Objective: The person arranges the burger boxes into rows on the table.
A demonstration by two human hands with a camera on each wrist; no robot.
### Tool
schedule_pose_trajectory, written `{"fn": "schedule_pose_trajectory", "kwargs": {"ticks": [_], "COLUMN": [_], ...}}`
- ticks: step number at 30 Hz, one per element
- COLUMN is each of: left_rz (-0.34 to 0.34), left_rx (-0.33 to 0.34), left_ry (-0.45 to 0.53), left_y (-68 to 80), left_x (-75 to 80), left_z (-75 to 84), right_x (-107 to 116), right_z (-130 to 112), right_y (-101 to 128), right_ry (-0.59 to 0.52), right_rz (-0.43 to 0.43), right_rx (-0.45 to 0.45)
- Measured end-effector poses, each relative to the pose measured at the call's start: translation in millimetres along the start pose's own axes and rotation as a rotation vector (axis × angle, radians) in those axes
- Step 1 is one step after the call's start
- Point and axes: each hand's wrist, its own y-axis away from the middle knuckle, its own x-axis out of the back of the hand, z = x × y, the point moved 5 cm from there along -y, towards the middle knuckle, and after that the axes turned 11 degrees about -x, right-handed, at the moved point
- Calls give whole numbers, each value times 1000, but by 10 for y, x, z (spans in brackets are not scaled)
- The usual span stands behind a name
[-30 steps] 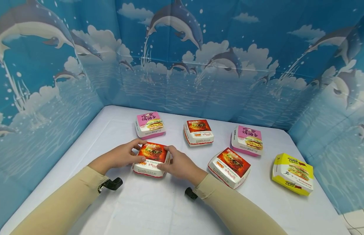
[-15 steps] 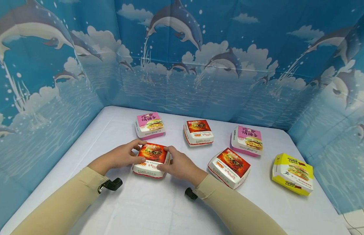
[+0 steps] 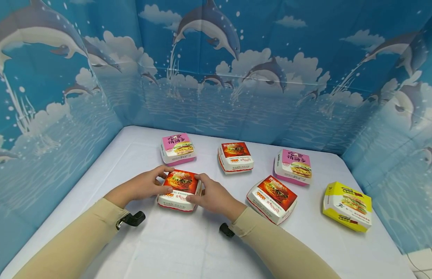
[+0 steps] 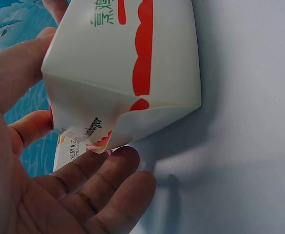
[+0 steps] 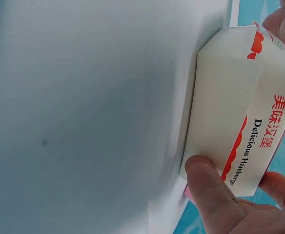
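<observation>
A red-topped white burger box lies on the white table in front of me. My left hand grips its left side, thumb on the near edge and fingers round the far corner. My right hand grips its right side the same way. In the left wrist view the box sits between my thumb and curled fingers. The right wrist view shows the box's white side, printed "Delicious Hamburger", with my thumb pressed against its lower edge. The box rests on the table.
Several other burger boxes lie beyond and to the right: a pink one, a red one, another pink, a red one and a yellow one. Blue dolphin-print walls enclose the table on three sides.
</observation>
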Motion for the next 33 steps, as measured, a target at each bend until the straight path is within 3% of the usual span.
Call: {"fn": "schedule_pose_trajectory", "kwargs": {"ticks": [33], "left_rz": [-10], "left_rx": [-24], "left_ry": [-4], "left_y": [2], "left_x": [-5], "left_z": [25], "right_x": [-10], "right_z": [-7], "right_y": [6], "right_ry": [-4], "right_rz": [6], "right_rx": [-16]}}
